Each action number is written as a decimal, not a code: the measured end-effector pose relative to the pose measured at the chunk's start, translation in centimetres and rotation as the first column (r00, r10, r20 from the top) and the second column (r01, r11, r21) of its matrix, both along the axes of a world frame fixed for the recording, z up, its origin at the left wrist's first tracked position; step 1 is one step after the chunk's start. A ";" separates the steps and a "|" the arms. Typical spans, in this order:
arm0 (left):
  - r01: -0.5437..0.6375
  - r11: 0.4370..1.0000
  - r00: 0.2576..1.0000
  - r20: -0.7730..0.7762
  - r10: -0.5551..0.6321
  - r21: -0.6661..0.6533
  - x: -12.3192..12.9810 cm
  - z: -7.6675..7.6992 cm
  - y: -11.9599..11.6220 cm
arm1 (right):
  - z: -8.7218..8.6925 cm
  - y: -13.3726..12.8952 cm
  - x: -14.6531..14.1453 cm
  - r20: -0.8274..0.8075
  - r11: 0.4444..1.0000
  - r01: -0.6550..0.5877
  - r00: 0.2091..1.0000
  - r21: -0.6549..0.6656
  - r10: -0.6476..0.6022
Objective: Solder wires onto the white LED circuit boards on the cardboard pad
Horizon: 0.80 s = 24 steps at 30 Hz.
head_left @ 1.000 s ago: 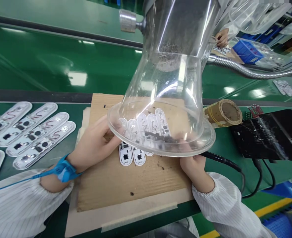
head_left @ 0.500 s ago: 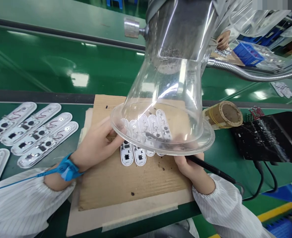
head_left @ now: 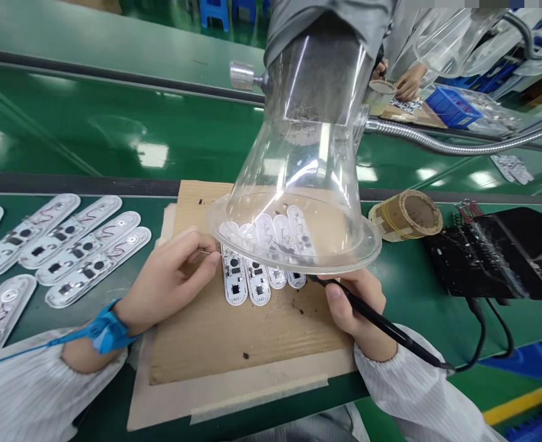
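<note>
Beneath the clear hood [head_left: 298, 178] in the head view, a row of white oval-ended boards [head_left: 258, 285] lay on the cardboard [head_left: 234, 344], between the two hands and slightly farther from the body. Their long axes ran away from the person, the far ends leaning a little left. The left hand [head_left: 172, 276] was closed in a pinch on a thin wire [head_left: 206, 252], its fingertips just beside the leftmost board, the nearer hand to that one. The right hand [head_left: 360, 307] was wrapped around a black pen-shaped tool [head_left: 381, 322], which slanted up and left towards the near end of the rightmost board. The hood's rim obscured the tool's tip, so contact could not be told.
</note>
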<state>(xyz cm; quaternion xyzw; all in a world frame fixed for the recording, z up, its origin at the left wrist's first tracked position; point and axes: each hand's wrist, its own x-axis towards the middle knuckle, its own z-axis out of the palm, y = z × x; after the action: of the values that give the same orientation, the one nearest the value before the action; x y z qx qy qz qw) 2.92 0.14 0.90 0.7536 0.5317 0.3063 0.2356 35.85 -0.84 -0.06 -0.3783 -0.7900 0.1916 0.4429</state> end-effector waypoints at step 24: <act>0.089 0.996 0.996 0.013 -0.089 0.023 0.3 -0.1 0.0 | -0.9 -0.6 -1.3 -0.169 0.952 0.012 0.983 -0.305 -0.067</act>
<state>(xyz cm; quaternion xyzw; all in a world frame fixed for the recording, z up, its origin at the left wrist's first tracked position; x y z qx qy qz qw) 3.26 0.11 0.80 0.7771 0.4924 0.3066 0.2441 34.52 -1.43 -0.97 -0.4387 -0.7011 0.3341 0.4522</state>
